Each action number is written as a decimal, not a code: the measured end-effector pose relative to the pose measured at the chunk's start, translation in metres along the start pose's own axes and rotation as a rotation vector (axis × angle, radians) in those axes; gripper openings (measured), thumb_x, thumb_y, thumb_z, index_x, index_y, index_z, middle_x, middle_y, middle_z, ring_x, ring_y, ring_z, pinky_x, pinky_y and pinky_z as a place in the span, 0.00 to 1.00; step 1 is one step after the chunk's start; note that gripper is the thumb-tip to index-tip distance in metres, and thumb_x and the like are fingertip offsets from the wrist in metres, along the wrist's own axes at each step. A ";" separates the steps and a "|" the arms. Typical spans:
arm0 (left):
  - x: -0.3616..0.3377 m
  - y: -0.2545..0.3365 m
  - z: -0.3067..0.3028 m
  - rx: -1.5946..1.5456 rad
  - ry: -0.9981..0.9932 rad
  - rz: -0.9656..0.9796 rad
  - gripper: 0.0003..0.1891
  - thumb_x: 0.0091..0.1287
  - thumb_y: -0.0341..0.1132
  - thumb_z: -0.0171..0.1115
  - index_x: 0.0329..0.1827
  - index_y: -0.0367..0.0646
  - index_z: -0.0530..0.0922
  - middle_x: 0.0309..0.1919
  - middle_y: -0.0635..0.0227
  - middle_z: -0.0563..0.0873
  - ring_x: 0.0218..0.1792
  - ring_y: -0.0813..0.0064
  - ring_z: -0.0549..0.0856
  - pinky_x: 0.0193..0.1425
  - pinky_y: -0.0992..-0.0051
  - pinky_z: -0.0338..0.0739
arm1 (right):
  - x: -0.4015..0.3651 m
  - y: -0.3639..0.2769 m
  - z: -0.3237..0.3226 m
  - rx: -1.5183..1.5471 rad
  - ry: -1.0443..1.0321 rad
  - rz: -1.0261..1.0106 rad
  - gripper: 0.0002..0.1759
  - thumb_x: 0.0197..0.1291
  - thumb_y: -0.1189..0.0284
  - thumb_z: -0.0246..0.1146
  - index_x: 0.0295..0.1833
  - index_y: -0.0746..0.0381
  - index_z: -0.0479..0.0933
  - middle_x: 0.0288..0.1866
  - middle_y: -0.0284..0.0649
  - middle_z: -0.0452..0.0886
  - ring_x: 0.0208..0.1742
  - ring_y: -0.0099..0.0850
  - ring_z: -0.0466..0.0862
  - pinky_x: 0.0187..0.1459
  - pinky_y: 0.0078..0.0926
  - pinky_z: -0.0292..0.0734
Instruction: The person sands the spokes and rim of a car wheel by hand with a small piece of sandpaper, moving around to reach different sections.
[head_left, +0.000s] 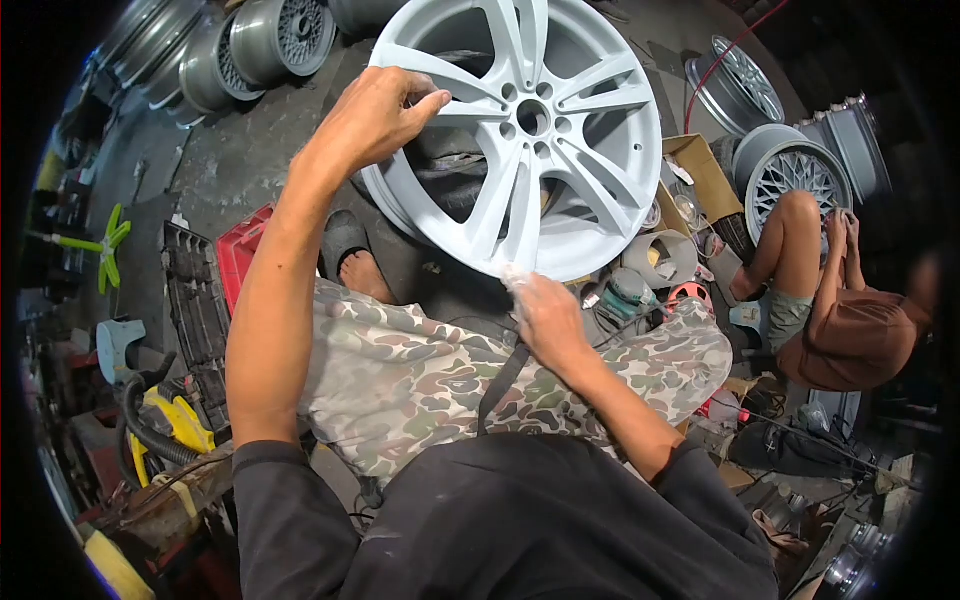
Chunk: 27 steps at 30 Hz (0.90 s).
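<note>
A light grey-white alloy wheel rim (522, 205) with split spokes stands in front of me, tilted with its face toward me. At its upper left, my left hand (385, 112) is bent over the outer edge beside a spoke, its fingers curled on the rim and the thumb pointing right. Against the bottom lip, my right hand (548, 318) has its fingers pressed together and whitened with dust. Whatever thin thing those fingers may hold is too blurred to name. Beneath the rim, a dark tyre (455, 185) shows between the spokes.
A sander (628, 292) and a cardboard box (702, 175) with small items sit right of the rim. Further right, another person (845, 320) crouches near mesh-spoked wheels (797, 185). More wheels (283, 40) line the upper left; a red case (240, 255) lies by my foot.
</note>
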<state>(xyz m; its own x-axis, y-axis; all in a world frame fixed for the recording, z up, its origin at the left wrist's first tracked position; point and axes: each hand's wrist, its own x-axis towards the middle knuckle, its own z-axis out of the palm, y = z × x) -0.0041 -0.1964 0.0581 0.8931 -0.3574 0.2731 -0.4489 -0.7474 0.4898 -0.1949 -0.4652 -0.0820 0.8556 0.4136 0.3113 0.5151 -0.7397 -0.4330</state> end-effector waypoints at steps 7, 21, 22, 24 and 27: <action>-0.004 0.003 -0.005 0.008 -0.015 -0.081 0.20 0.77 0.44 0.64 0.51 0.30 0.88 0.36 0.45 0.91 0.31 0.60 0.87 0.44 0.61 0.81 | 0.005 -0.003 0.004 0.059 -0.041 -0.043 0.27 0.59 0.84 0.66 0.66 0.66 0.80 0.49 0.52 0.84 0.49 0.52 0.84 0.51 0.44 0.79; -0.006 -0.005 -0.005 -0.012 -0.013 -0.081 0.20 0.75 0.44 0.66 0.52 0.30 0.88 0.28 0.47 0.88 0.26 0.64 0.84 0.37 0.62 0.79 | 0.033 -0.020 -0.010 0.327 -0.055 0.120 0.18 0.70 0.83 0.60 0.63 0.65 0.81 0.48 0.55 0.85 0.50 0.55 0.85 0.52 0.46 0.80; -0.006 -0.002 -0.006 -0.029 -0.038 -0.116 0.20 0.75 0.44 0.66 0.52 0.30 0.88 0.27 0.48 0.87 0.25 0.65 0.83 0.36 0.62 0.78 | 0.038 -0.026 -0.012 0.332 -0.118 0.149 0.17 0.71 0.82 0.60 0.62 0.66 0.82 0.49 0.55 0.85 0.51 0.55 0.85 0.53 0.46 0.80; -0.008 -0.003 -0.007 -0.028 -0.026 -0.092 0.20 0.75 0.43 0.66 0.51 0.30 0.88 0.25 0.50 0.86 0.26 0.65 0.83 0.36 0.62 0.78 | 0.034 -0.013 -0.012 0.388 -0.106 0.165 0.15 0.72 0.81 0.59 0.61 0.67 0.82 0.49 0.55 0.85 0.51 0.55 0.85 0.53 0.46 0.80; -0.008 -0.009 -0.006 -0.007 -0.003 -0.075 0.20 0.75 0.43 0.66 0.50 0.30 0.88 0.23 0.51 0.85 0.24 0.66 0.83 0.34 0.63 0.78 | 0.029 -0.001 -0.017 0.448 -0.122 0.209 0.14 0.75 0.79 0.57 0.60 0.68 0.82 0.50 0.55 0.85 0.52 0.55 0.85 0.55 0.46 0.79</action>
<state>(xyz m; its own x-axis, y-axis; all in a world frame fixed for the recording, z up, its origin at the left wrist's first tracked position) -0.0075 -0.1833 0.0561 0.9245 -0.3021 0.2326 -0.3805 -0.7685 0.5144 -0.1713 -0.4615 -0.0583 0.9286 0.3601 0.0895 0.2807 -0.5239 -0.8042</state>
